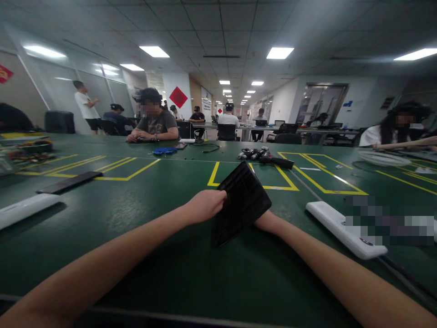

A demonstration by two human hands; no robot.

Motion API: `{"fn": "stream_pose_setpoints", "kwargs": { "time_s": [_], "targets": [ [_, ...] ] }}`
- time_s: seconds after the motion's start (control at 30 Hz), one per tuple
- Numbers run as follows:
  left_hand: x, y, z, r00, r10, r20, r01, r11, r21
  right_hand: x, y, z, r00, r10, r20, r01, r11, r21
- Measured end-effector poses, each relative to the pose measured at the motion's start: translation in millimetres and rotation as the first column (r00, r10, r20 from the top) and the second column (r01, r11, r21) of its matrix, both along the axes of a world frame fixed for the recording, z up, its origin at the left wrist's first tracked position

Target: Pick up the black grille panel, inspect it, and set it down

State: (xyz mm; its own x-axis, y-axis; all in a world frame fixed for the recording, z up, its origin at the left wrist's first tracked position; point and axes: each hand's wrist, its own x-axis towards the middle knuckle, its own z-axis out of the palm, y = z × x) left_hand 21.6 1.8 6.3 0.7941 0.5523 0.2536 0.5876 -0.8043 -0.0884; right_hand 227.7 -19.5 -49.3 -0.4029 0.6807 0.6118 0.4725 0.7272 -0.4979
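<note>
Black and flat, the panel [244, 200] tilts over the green bench [164, 273], its left edge pinched in the left hand's [209, 204] grip, and I cannot tell the right hand's [266, 222] grip behind it, so it could drop if that pinch slips.

Yellow tape [143, 169] outlines boxes on the green surface [170, 187], where a long white bar [344, 230] lies to the right, a slim black bar [70, 182] to the left — and a clump of black and silver items [254, 154] farther back. Beyond, a blue item [165, 151] lies near a seated person [165, 125] in a dark T-shirt; a red diamond [178, 97] shows on a white pillar [175, 80] behind.
</note>
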Motion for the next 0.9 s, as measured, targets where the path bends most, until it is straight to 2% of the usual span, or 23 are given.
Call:
{"fn": "stream_pose_setpoints", "kwargs": {
  "time_s": [0.17,0.23,0.33,0.43,0.5,0.57,0.77,0.9],
  "targets": [
    [4,-5,2.7,0.992,-0.044,-0.118,0.049,0.998,0.038,1,-2,4.3,0.999,0.017,0.036,-0.016,1.000,-0.010],
    [3,-5,3.2,0.994,-0.073,-0.082,0.073,0.997,-0.004,2,-3,4.3,0.998,0.008,0.055,-0.008,1.000,0.011],
    [0,0,2.3,0.992,-0.049,0.115,0.068,0.983,-0.170,2,-2,1.0,0.997,-0.008,0.082,0.003,0.998,0.060],
    [-1,9,-0.6,0.959,0.044,0.281,0.073,0.917,-0.393,1,0,-2.4,0.996,-0.024,0.087,0.017,0.996,0.083],
    [1,14,-3.8,0.938,0.091,0.335,0.087,0.873,-0.480,1,0,-3.0,0.996,-0.023,0.082,0.016,0.997,0.080],
    [4,17,-7.1,0.928,0.110,0.357,0.085,0.869,-0.488,1,1,-2.6,0.997,-0.018,0.075,0.013,0.998,0.067],
    [4,12,-10.7,0.922,0.151,0.357,0.008,0.914,-0.407,3,1,-2.9,0.999,-0.030,0.042,0.028,0.999,0.041],
    [5,10,-11.4,0.938,0.117,0.327,0.028,0.914,-0.406,3,1,-2.6,0.998,-0.036,0.060,0.034,0.999,0.026]
  ]
}}
